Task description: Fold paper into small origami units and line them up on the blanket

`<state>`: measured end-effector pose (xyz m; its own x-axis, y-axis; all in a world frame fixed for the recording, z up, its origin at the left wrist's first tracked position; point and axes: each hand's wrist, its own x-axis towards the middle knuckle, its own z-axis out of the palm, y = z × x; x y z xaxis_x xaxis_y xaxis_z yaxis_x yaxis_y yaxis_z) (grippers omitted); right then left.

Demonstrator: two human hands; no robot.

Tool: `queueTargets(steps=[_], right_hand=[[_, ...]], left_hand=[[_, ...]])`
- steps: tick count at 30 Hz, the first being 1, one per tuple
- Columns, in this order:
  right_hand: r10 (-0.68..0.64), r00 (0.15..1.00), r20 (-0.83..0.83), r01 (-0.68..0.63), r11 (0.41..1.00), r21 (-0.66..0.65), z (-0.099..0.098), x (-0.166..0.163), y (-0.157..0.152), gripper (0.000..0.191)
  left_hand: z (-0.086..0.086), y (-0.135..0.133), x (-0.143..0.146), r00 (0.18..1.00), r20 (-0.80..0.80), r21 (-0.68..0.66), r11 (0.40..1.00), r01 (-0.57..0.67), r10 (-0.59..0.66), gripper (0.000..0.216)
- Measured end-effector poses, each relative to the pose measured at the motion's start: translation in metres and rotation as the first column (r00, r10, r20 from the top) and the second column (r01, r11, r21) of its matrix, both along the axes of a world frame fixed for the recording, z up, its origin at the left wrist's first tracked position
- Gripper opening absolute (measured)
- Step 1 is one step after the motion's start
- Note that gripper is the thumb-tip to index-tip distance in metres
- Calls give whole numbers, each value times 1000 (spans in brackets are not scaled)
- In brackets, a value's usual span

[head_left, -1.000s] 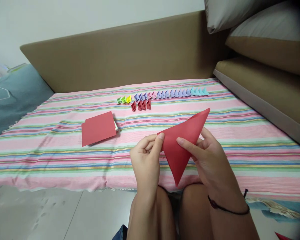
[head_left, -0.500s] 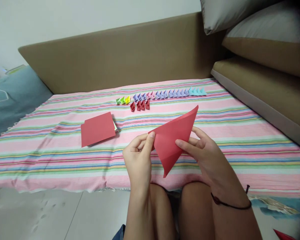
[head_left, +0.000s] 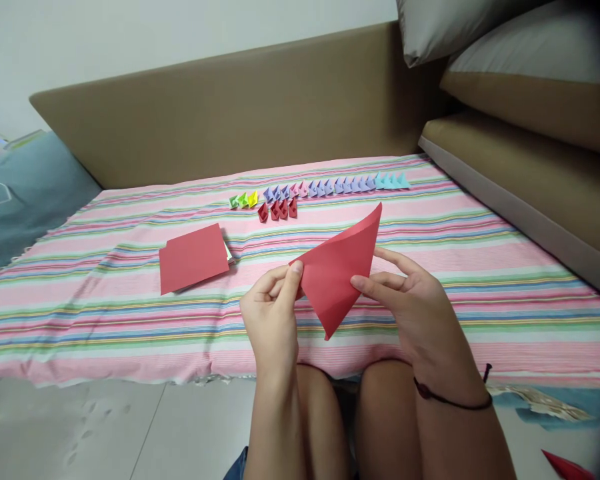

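Observation:
A sheet of red paper (head_left: 337, 267), folded and slightly curved, is held up over the near part of the striped cloth. My left hand (head_left: 273, 307) pinches its left corner between thumb and fingers. On the right edge, my right hand (head_left: 410, 293) grips the paper with the thumb in front and the fingers mostly behind. One corner of the paper points up to the right and another points down. Further left lies a stack of red paper (head_left: 194, 259), with some lighter sheets showing at its right side.
Small folded paper pieces stand in a row beyond my hands, among them purple ones (head_left: 350, 186) and light blue ones (head_left: 393, 181). Several dark red pieces (head_left: 283, 210) sit just in front. Cushions (head_left: 525, 160) are piled at the right. A brown backrest (head_left: 230, 110) rises behind.
The red paper has shifted a little left, and its lower corner has risen slightly. My right hand's fingers have spread a bit, while my left hand keeps its pinch.

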<state>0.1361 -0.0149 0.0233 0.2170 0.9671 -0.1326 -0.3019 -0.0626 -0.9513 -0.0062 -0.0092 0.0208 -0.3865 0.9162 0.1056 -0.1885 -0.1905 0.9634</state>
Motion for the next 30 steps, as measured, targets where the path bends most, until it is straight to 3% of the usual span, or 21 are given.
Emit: queueTargets(steps=[6,12,16,22,26,30], right_hand=[[-37,999,37,35,998,50,-3,-2,1,59],[122,989,-85,-119,992,44,-5,2,3,59],[39,999,-25,-38,999,29,-5,4,3,63],[50,999,-17,-48,996,74,-9,6,5,60],[-30,999,-15,32,992,119,-10,6,6,49],[7,998,-64,2,991,134,-9,5,5,49]], left_hand=[[1,0,1,1000,8,-6,1000,1,-1,16],[7,0,3,999,36,-33,999,-13,14,14],[9,0,3,1000,21,-36,999,-18,19,16],[6,0,-2,1000,-29,-14,1000,11,-11,18],[3,0,-6,997,-64,9,999,38,-37,19],[1,1,-8,995,-81,26,998,60,-58,17]])
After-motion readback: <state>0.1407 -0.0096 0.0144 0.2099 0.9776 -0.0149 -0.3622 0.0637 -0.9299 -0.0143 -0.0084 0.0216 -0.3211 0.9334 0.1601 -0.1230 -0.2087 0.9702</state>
